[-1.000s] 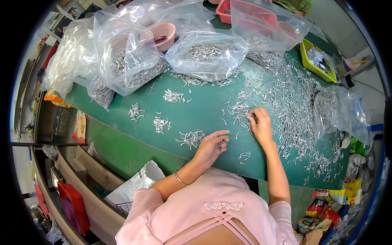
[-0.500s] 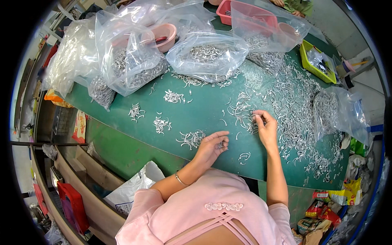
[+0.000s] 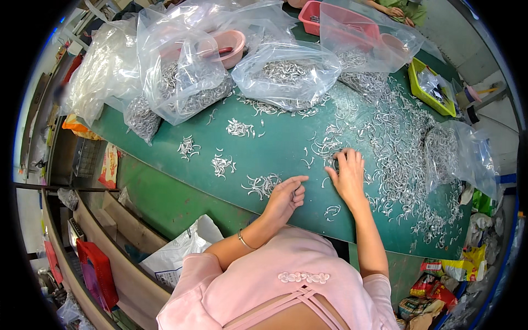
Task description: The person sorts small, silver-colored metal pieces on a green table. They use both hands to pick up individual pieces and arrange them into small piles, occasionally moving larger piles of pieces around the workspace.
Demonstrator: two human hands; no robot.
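Note:
My left hand [image 3: 286, 199] is closed near the table's front edge, palm turned inward with the fingers curled. Small silvery curved metal pieces are in it, mostly hidden by the fingers. Right beside its knuckles lies a small pile of the same pieces [image 3: 260, 186]. My right hand [image 3: 348, 176] rests palm down, its thumb apart and fingers stretched over the left edge of the wide spread of loose curved metal pieces [image 3: 399, 148]. Whatever lies under its fingertips is hidden. Just left of the right wrist are a few stray pieces [image 3: 331, 211].
Three more small piles, one of them here [image 3: 222, 164], dot the green table [image 3: 165, 157]. Clear plastic bags of pieces [image 3: 286, 82] line the back. A pink basin [image 3: 230, 47], a red tray [image 3: 312, 16] and a yellow basket [image 3: 437, 99] stand there. Another person's hand [image 3: 394, 11] shows at top.
My right hand has gone from a pinch to stretched fingers, reaching onto the scattered pieces. My left fingers have curled in further, covering the metal pieces that showed in the palm.

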